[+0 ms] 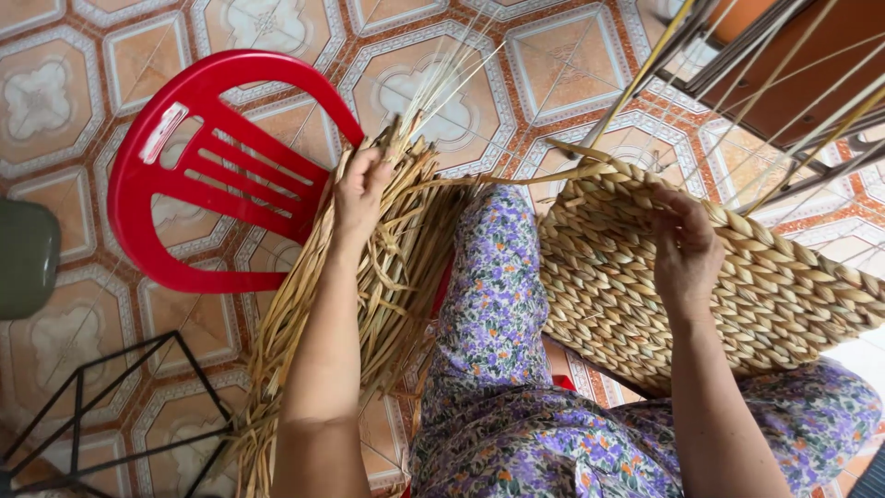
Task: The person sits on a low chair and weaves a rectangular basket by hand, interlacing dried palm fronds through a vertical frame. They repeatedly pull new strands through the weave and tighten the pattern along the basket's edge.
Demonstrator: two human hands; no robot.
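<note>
At the bottom of the frame, the person's lap in purple floral trousers (516, 406) filled the lower centre, with both bare forearms reaching up from it. The right hand (684, 249) lay on the woven basket (784, 295), its fingers curled over the upper rim at the right centre of the frame, gripping the plaited edge; the basket rested tilted against the right thigh, its braided straw wall facing the camera. Loose upright stakes (793, 101) rose from the basket's rim toward the upper right corner. The left hand (358, 189) reached into the bundle of dried straw strands (369, 295) at the centre left, fingers bent down into the strands and pinching some of them; how many it held could not be told. That bundle ran from the lower left of the frame up to the centre, lying just beside the left thigh and across the edge of 1 red plastic chair (184, 184) in the upper left. A black wire frame (111, 406) stood on the patterned floor tiles (553, 65) in the lower left, and a dull green object (26, 258) cut in at the left edge. A dark metal frame (784, 55) crossed the upper right corner.
</note>
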